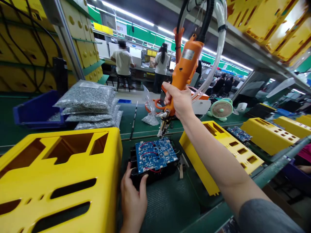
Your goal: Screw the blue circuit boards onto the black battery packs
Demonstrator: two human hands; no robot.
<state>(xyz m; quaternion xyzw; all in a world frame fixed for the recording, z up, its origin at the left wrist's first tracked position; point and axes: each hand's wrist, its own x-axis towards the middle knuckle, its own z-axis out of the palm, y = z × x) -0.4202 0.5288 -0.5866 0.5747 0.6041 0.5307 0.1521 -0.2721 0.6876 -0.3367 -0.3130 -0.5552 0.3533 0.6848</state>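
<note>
My right hand [179,101] is wrapped round the handle of an orange power screwdriver [186,61], which hangs from above with a clear hose and a black cable. Its metal tip [161,129] points down just above the far edge of a blue circuit board [155,153]. Red wires run across the board, which lies on a black base [155,176]. At the near left corner, my left hand [133,194] grips this base between thumb and fingers. The fingers' far ends are partly hidden behind the base.
A large yellow housing [102,171] stands close on the left, another yellow housing [209,155] on the right. Behind are stacked silver bags [89,97], a blue bin [36,110], a clear bag of small parts [151,118] and a green fan [221,109]. People work farther back.
</note>
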